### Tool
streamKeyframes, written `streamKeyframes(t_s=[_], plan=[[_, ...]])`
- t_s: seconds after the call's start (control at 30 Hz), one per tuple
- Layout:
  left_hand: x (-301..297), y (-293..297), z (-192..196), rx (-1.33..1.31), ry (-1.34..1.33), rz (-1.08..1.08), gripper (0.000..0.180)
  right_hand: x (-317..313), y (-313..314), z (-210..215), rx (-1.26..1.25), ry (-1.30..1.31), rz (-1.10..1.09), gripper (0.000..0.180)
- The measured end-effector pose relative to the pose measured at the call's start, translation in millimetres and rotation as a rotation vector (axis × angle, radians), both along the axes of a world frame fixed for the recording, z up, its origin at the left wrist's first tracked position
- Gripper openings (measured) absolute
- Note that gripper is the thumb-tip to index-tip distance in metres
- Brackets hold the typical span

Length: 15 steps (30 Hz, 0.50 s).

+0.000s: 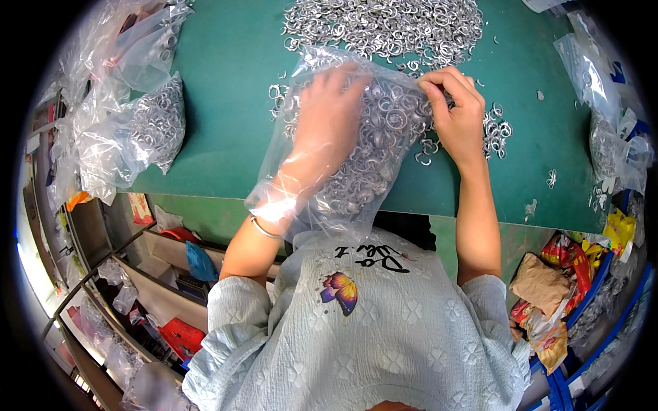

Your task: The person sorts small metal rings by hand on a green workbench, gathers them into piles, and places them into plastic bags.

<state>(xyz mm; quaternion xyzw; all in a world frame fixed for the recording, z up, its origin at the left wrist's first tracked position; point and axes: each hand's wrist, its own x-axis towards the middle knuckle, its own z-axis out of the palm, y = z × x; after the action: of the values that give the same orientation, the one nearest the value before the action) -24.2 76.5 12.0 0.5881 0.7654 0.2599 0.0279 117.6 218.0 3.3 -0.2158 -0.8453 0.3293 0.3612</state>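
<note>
A clear plastic bag [275,152] lies at the table's near edge, its lower part full of silvery metal rings [370,161]. My left hand [325,116] reaches inside the bag up to the wrist. Its fingers look stretched and apart under the film, near the bag's far side, slightly blurred. At the bag's far right corner, my right hand [460,113] pinches the film between thumb and fingers. A few loose rings [497,130] lie on the table beside my right wrist.
A large heap of rings [384,24] covers the far middle of the green table [226,103]. Filled plastic bags [161,123] stand at the left, more bags [603,144] at the right edge. Food packets [548,288] lie below right; open drawers [164,274] below left.
</note>
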Motion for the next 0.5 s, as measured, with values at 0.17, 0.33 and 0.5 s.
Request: streamKeyframes(t_s=[0.17,0.33,0.5], plan=[[1.1,-15.4,7.3,-0.175,0.064,-0.143,0.036,0.4,0.8,-1.4,0.006,0.004,-0.003,0.001],[2.8,-46.9,16.2,-0.088,0.0,-0.057,0.029,0.4,1.5,-1.6,0.007,0.004,-0.001,0.002],[4.3,-54.8,15.9,-0.087,-0.024,-0.005,0.028,-0.4,1.4,-2.5,0.001,0.005,0.001,0.002]])
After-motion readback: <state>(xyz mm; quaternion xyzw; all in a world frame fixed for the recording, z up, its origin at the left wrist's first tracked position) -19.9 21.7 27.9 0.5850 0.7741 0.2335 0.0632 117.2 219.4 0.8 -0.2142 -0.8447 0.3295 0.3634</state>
